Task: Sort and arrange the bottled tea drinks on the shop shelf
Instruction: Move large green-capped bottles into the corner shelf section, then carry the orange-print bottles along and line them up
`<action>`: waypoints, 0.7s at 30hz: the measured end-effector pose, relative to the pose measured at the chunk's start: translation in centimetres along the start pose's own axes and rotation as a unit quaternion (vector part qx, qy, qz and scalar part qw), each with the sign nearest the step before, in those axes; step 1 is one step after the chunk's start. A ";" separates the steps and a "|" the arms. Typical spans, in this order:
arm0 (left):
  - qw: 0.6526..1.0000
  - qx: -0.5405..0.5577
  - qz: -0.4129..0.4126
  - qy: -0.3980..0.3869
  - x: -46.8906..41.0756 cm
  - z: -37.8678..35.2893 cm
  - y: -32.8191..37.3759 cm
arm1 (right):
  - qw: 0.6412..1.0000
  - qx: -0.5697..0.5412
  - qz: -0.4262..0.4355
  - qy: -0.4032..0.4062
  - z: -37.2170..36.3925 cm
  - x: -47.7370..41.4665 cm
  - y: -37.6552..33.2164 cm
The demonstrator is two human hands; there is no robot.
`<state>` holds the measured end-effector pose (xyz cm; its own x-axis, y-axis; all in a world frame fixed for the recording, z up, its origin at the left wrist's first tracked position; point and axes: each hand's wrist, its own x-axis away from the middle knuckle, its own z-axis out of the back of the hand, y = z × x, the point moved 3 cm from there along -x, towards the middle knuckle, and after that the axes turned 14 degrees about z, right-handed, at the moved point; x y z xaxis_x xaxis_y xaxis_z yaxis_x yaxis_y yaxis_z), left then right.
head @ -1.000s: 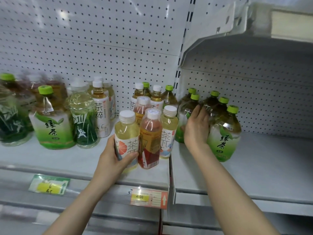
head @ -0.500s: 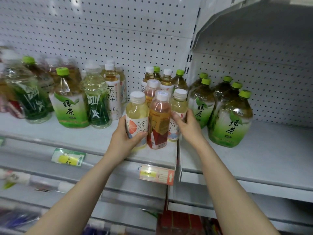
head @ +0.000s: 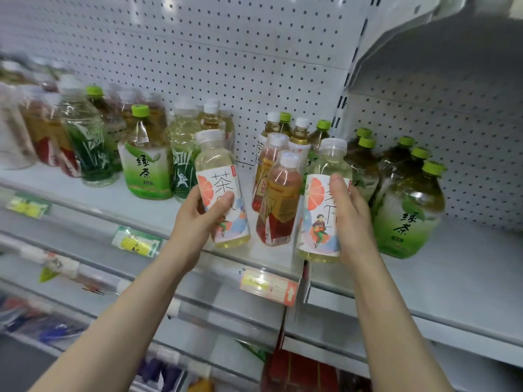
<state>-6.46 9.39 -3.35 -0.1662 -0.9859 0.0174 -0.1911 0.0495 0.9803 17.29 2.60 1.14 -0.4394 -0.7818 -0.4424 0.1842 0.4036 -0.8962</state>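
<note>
Both hands clamp bottles now! At centre frame the left hand [head: 195, 219] has tilted its grapefruit tea bottle [head: 218, 176] leftward, and the right hand [head: 353, 219] has pulled the twin bottle [head: 322, 210] rightward. Behind, the red tea bottle [head: 280, 199] stands exposed on the shelf [head: 424, 267]. Sorting by flavour looks underway.

It was a shop: a price tag [head: 268, 284] on the shelf [head: 119, 199] edge below the left hand [head: 195, 222], bottled teas [head: 147, 165] and pegboard [head: 226, 52] beyond.
</note>
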 end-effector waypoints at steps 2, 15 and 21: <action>1.000 0.001 0.007 -0.009 1.2 0.9 0.0 | 0.999 -0.023 -0.005 -0.026 -1.4 0.9 -0.6; 0.999 -0.016 0.026 0.021 6.4 16.3 2.5 | 0.994 -0.036 -0.029 -0.101 -16.8 6.9 -3.3; 0.998 -0.046 0.031 0.003 6.3 25.5 4.1 | 0.993 -0.068 -0.052 -0.076 -26.2 9.6 -2.6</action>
<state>-32.99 7.42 -4.23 -0.1689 -0.9824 0.0794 -0.0915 0.0959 0.9912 -10.46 6.54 0.07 -0.3109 -0.8810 -0.3565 0.0192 0.3692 -0.9292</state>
